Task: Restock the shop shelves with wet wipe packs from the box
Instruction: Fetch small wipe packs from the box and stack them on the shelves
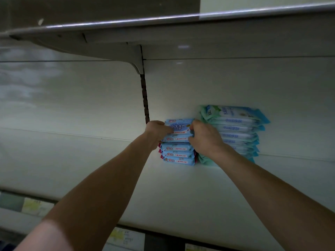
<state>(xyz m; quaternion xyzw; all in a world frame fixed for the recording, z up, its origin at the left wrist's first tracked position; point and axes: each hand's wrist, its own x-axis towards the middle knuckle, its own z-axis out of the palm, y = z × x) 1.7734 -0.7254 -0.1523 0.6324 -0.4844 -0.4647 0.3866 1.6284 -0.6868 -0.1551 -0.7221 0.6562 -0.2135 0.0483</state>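
Wet wipe pack [178, 126] lies on top of the blue stack [177, 154] at the back of the shelf [181, 192], just beside a taller teal stack [235, 131]. Left hand [157, 132] and right hand [205, 137] each curl round 1 short end. Judged: light, soft, slick film, so grip the ends, not the face.

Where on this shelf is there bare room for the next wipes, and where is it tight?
Bare shelf runs wide left of the small blue stack, and in front of both stacks toward the shelf edge. A smaller patch lies right of the taller stack. Tight: the stacks sit close, and the left hand and right hand grip the top pack there.
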